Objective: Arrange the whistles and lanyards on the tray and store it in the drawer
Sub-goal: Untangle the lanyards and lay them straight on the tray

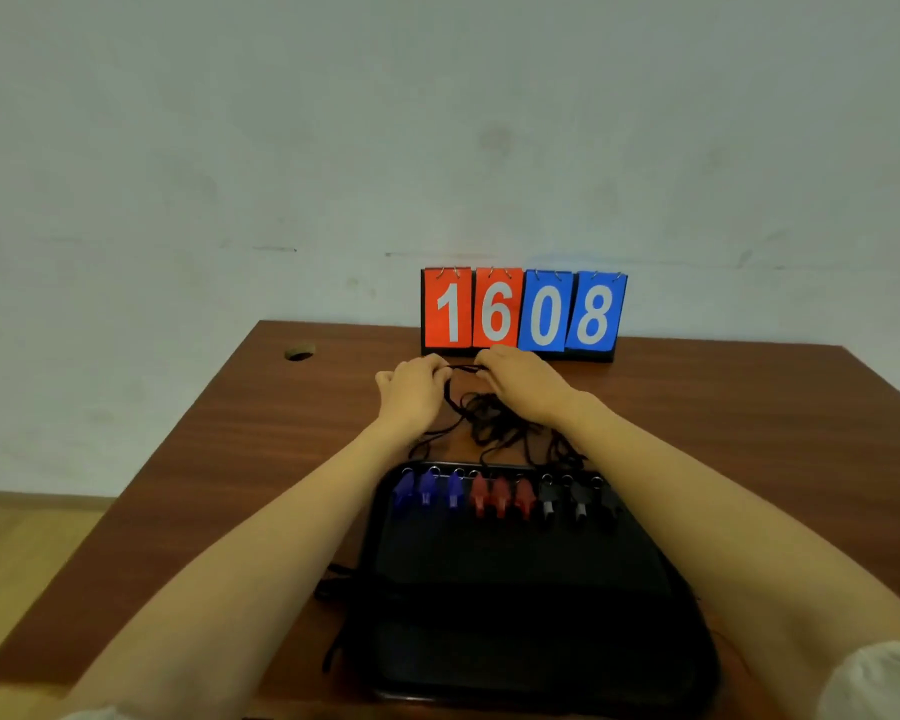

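Note:
A black tray [515,558] lies on the wooden table in front of me. Along its far edge sits a row of whistles: three blue whistles [427,490], three red whistles [500,495] and three black whistles [578,498]. Their black lanyards [489,420] trail off the tray's far rim into a tangled heap on the table. My left hand [411,389] and my right hand [520,379] are beyond the tray, over the heap. Both pinch one stretch of lanyard cord, pulled taut between them.
A flip scoreboard [523,314] reading 16 in red and 08 in blue stands at the table's far edge against the wall. A round cable hole [300,351] is at the far left of the table [230,433]. More black cord hangs off the tray's left side [333,589].

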